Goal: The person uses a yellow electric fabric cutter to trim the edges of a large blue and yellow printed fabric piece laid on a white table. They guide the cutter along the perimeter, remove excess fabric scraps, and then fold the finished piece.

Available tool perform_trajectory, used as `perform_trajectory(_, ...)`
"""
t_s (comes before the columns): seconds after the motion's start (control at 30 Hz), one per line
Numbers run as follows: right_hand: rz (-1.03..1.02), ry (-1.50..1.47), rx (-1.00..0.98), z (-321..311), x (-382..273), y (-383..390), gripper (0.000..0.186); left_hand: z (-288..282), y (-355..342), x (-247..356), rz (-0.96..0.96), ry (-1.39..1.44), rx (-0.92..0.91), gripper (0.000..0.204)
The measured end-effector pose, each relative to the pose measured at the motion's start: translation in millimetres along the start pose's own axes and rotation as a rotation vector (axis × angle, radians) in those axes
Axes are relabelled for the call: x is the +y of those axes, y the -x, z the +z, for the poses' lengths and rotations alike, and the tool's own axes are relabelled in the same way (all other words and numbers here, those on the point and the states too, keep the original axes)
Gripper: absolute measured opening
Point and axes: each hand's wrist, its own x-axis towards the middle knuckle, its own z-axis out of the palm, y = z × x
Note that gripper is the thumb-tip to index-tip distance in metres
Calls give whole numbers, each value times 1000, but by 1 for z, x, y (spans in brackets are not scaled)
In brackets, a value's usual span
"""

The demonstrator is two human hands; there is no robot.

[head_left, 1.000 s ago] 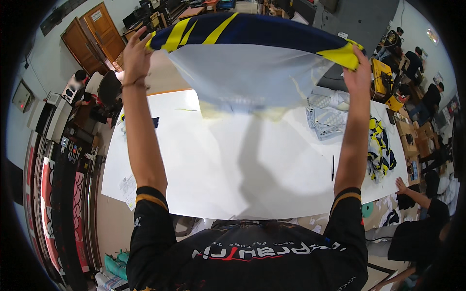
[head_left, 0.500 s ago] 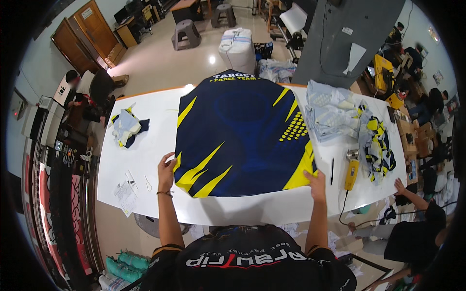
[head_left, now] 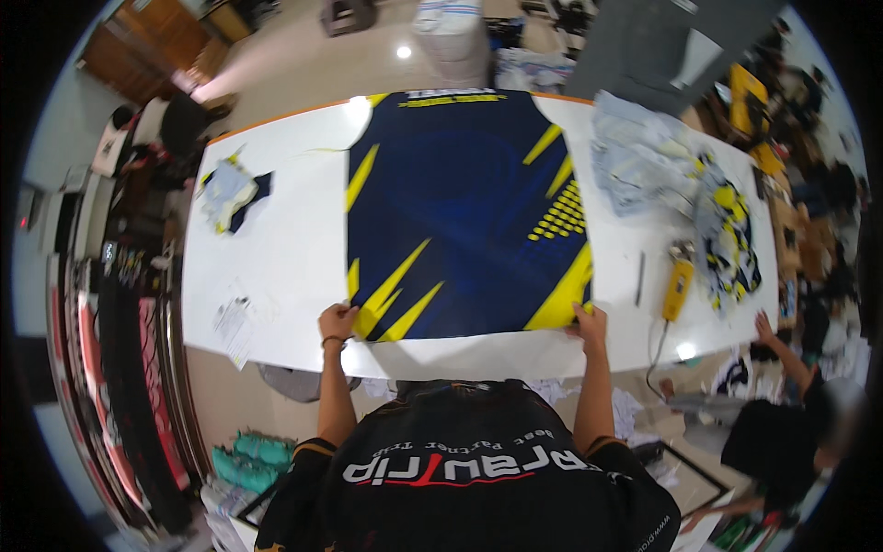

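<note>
A navy jersey panel [head_left: 460,212] with yellow spikes and dots lies spread over the white table [head_left: 294,248], lettering at its far edge. My left hand [head_left: 338,322] pinches its near left corner. The near right corner, which is yellow, is gripped between the fingers and thumb of my right hand [head_left: 590,324]. Both hands are close to the table's near edge. Right of the panel lie a dark pen-like stick [head_left: 640,279] and a yellow corded heat gun [head_left: 677,290], both apart from my hand.
Grey fabric pieces [head_left: 635,166] and a pile of navy-yellow scraps [head_left: 731,244] cover the table's right end. Small cloth pieces [head_left: 230,195] and a paper sheet [head_left: 237,322] lie left. A co-worker's hand [head_left: 764,328] touches the right edge. A grey pillar [head_left: 653,55] stands beyond.
The panel has come down flatter onto the table, its far edge now spread out. Both hands keep their corners. The whole view has tilted nearer, shifting the scene upward.
</note>
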Motion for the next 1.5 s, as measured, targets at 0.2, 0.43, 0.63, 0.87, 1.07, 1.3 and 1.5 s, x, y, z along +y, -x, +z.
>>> perform_trajectory(0.2, -14, 208, -34, -28, 9, 10, 22, -1, 34, -11, -94, 265, 96, 28)
perform_trajectory(0.43, 173, 224, -135, -42, 1, 48, 28, -25, 80, -15, -186, 255, 13, 23)
perform_trajectory(0.63, 314, 412, 30, -52, 3, 58, 24, -53, 38, -64, -130, 98, -78, 32)
perform_trajectory(0.87, -222, 733, 284, 9, 13, 89, 21, -140, -192, -106, -12, 142, 557, 48)
perform_trajectory(1.07, -575, 849, 48, 183, -28, 176, 21, -187, -330, -73, 207, -239, 563, 74)
perform_trajectory(1.3, -503, 709, -263, 348, -88, 228, 20, -215, -393, -116, 298, 165, 720, 34)
perform_trajectory(1.5, -600, 535, -577, 509, -112, 183, 19, -339, -353, -107, 309, 742, 1030, 24)
